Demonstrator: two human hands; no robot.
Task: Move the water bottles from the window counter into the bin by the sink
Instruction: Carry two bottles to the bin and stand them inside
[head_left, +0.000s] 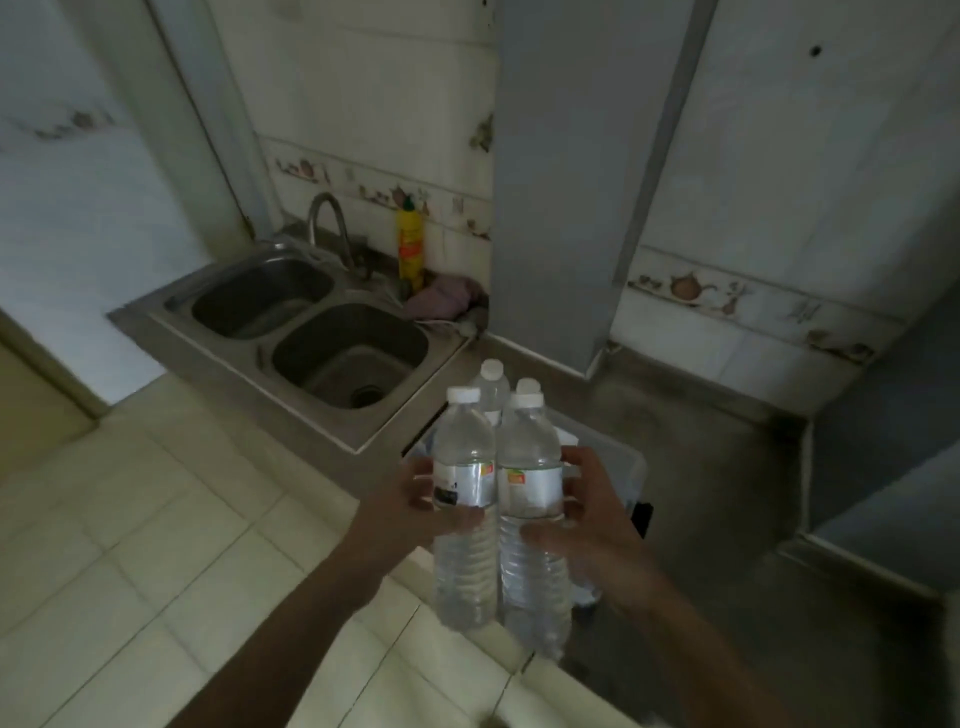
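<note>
Left hand and right hand grip three upright water bottles above the clear bin; its contents are hidden

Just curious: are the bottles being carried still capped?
Capped. All three water bottles, held upright between the left hand and right hand, show white caps.
</note>
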